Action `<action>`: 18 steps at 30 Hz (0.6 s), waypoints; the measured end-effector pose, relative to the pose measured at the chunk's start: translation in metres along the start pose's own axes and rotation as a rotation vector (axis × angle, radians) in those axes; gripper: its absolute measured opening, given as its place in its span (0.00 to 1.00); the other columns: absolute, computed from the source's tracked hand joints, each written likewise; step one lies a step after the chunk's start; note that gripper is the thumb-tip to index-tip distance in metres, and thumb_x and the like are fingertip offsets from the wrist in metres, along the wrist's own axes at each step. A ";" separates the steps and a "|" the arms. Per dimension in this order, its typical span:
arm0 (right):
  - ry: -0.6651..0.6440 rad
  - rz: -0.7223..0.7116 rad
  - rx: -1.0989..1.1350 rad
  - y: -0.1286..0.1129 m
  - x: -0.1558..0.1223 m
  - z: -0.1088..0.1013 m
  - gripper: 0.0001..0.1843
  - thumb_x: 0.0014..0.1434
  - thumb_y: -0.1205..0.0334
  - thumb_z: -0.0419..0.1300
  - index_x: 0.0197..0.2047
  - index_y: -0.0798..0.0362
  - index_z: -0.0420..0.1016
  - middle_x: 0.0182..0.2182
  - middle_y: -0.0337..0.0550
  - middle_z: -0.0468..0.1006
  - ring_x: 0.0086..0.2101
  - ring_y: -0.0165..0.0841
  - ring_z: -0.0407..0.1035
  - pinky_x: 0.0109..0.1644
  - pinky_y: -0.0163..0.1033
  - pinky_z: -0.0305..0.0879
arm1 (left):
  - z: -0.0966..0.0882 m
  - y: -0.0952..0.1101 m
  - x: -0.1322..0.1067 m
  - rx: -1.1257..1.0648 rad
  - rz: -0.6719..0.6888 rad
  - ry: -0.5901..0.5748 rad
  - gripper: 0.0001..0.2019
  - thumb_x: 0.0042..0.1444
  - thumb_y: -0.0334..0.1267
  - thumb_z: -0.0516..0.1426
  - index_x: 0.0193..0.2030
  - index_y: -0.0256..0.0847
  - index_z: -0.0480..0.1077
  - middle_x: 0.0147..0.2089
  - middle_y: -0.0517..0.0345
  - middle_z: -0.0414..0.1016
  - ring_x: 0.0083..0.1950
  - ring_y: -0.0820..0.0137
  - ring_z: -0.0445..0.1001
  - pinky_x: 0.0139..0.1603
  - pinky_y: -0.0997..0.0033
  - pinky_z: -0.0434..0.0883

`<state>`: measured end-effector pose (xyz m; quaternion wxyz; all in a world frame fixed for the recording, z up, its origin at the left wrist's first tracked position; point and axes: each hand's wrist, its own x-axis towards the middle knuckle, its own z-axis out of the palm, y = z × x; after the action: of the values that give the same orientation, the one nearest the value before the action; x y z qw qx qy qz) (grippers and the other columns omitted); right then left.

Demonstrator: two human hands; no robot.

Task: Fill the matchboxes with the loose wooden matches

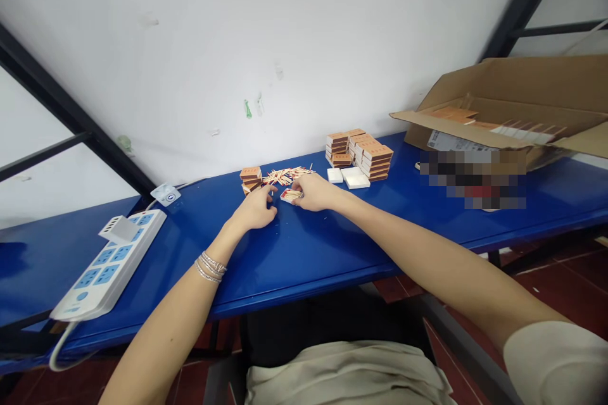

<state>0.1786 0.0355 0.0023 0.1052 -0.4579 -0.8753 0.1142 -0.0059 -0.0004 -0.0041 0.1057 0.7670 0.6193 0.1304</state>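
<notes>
Both my arms reach out over a blue table (pixel 304 247). My right hand (pixel 314 192) pinches a small open matchbox tray (pixel 290 195) with matches in it. My left hand (pixel 256 207), fingers curled, pinches something small at the edge of a loose heap of matches (pixel 286 174); what it holds is too small to make out. A short stack of orange matchboxes (pixel 250 178) stands just beyond my left hand.
Stacks of orange matchboxes (pixel 365 153) and white inner trays (pixel 350 176) stand at the back by the white wall. An open cardboard carton (pixel 513 114) with more boxes sits at the right. A white and blue power strip (pixel 111 264) lies at the left.
</notes>
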 end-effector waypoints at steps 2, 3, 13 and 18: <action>0.003 -0.016 -0.004 -0.002 -0.002 -0.001 0.11 0.55 0.57 0.61 0.36 0.57 0.78 0.33 0.49 0.80 0.35 0.38 0.73 0.35 0.37 0.61 | 0.001 -0.001 0.000 -0.001 0.005 -0.002 0.28 0.47 0.29 0.56 0.59 0.34 0.65 0.45 0.49 0.74 0.38 0.66 0.73 0.44 0.66 0.71; 0.006 -0.027 -0.003 -0.003 -0.003 -0.002 0.11 0.56 0.57 0.60 0.35 0.57 0.78 0.32 0.49 0.80 0.33 0.37 0.73 0.35 0.37 0.60 | 0.001 -0.001 0.000 -0.002 0.010 0.000 0.28 0.47 0.29 0.56 0.59 0.34 0.65 0.45 0.48 0.74 0.37 0.66 0.73 0.44 0.66 0.71; 0.075 -0.054 -0.021 0.004 0.002 0.005 0.10 0.58 0.63 0.57 0.35 0.59 0.78 0.32 0.53 0.80 0.33 0.37 0.73 0.35 0.37 0.60 | 0.003 0.014 -0.010 0.181 0.217 0.011 0.29 0.57 0.38 0.54 0.66 0.37 0.60 0.48 0.45 0.68 0.44 0.61 0.72 0.50 0.62 0.69; 0.082 -0.085 0.019 0.004 0.003 0.007 0.12 0.59 0.64 0.56 0.38 0.57 0.80 0.30 0.49 0.81 0.31 0.36 0.72 0.37 0.37 0.60 | 0.012 0.017 -0.011 0.334 0.173 -0.052 0.29 0.64 0.42 0.47 0.70 0.36 0.52 0.52 0.40 0.64 0.51 0.56 0.70 0.50 0.59 0.68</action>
<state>0.1784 0.0392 -0.0051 0.1499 -0.4236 -0.8879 0.0991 0.0118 -0.0148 -0.0106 -0.0186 0.8275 0.5610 0.0143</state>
